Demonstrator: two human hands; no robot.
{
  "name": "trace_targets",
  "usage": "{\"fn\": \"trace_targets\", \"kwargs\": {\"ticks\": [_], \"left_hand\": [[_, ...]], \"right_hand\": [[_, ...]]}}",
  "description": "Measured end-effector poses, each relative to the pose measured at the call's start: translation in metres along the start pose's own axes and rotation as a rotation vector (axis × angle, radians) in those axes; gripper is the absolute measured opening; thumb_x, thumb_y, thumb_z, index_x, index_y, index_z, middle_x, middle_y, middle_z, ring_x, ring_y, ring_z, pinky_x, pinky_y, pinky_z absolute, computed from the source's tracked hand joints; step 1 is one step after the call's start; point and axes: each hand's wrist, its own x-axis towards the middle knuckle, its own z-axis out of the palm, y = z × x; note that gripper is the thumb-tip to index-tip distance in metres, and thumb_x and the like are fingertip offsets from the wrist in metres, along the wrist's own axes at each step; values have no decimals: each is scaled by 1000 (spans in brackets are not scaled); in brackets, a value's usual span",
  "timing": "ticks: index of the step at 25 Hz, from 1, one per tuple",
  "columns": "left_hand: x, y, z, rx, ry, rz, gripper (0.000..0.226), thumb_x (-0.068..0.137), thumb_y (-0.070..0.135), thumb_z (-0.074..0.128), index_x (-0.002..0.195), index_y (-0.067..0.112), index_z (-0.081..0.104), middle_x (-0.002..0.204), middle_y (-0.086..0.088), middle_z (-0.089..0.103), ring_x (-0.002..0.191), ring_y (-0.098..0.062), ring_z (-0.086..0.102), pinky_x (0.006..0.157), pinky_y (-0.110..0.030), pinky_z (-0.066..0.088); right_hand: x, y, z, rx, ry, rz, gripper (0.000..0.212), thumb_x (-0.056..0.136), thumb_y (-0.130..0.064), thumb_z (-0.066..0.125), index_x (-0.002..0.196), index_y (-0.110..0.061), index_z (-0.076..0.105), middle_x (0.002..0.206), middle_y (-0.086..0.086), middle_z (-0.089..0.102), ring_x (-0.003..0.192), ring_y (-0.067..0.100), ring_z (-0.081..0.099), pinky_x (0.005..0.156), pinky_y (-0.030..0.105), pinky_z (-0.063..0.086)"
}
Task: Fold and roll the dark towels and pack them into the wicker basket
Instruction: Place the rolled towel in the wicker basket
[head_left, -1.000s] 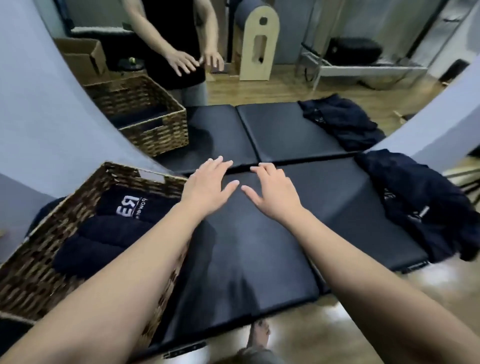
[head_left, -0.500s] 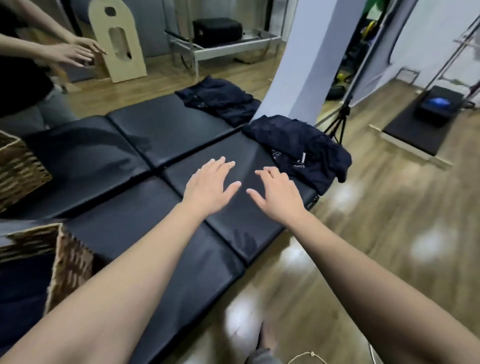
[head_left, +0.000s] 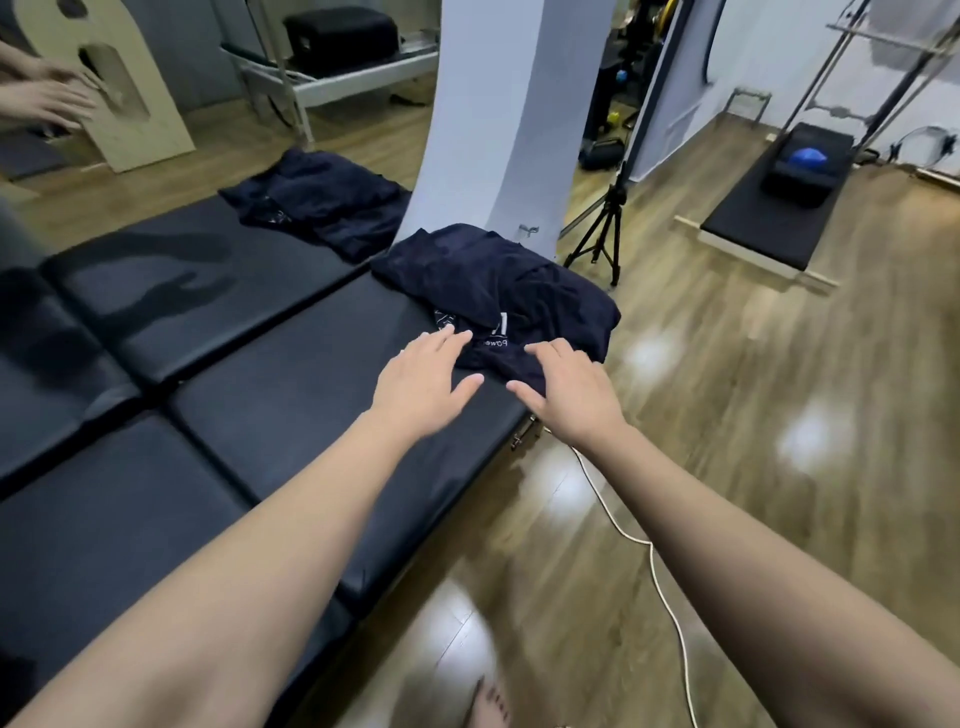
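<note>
Dark towel (head_left: 498, 291) lies at frame centre, just above both hands; left hand (head_left: 423, 384) and right hand (head_left: 569, 395), fingers spread and empty, reach its near edge equally.

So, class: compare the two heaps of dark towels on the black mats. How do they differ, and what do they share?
The near towel heap lies at the mat's corner by the floor edge; the far towel heap lies further back.
The near heap shows white lettering; on the far heap only a faint pale mark shows.
The left hand and right hand reach the near heap; no hand is at the far one.
Both are dark, crumpled and unrolled.
</note>
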Motion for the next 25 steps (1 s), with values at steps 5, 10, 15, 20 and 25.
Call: {"fn": "trace_targets", "kwargs": {"ticks": [5, 10, 15, 20, 25], "left_hand": [[45, 18, 16, 33, -26, -41, 72, 96, 54, 55, 157, 35, 23, 166, 7, 22, 147, -20, 32, 109, -44, 42], [104, 15, 41, 6, -65, -83, 72, 96, 51, 57, 157, 34, 23, 166, 8, 22, 148, -19, 31, 107, -45, 43], [184, 4, 68, -20, -59, -113, 71, 96, 50, 57, 157, 31, 25, 166, 7, 23, 146, -19, 33, 106, -43, 43], [268, -9, 85, -43, -104, -165, 70, 96, 48, 59, 156, 30, 27, 165, 5, 24, 145, -20, 34, 107, -44, 43], [329, -16, 91, -76, -125, -171, 68, 97, 50, 57, 156, 30, 28, 165, 5, 25, 145, -21, 34, 106, -47, 45]], "right_hand": [[33, 31, 5, -3, -30, 9, 62, 94, -60, 54, 143, -23, 44, 133, 3, 52, 114, 31, 55, 91, 44, 43], [72, 49, 25, 31, -78, -6, 60, 95, -58, 55, 143, -23, 44, 135, 2, 50, 114, 30, 54, 92, 44, 44], [141, 72, 46, 55, -95, -26, 58, 95, -55, 56, 142, -23, 45, 135, 1, 50, 114, 30, 54, 94, 45, 45], [229, 98, 58, 69, -110, -32, 56, 95, -49, 61, 142, -23, 46, 135, 1, 51, 116, 29, 54, 94, 43, 45], [292, 125, 69, 86, -162, 16, 55, 96, -48, 60, 143, -22, 44, 136, 3, 49, 116, 29, 53, 93, 43, 44]]}}
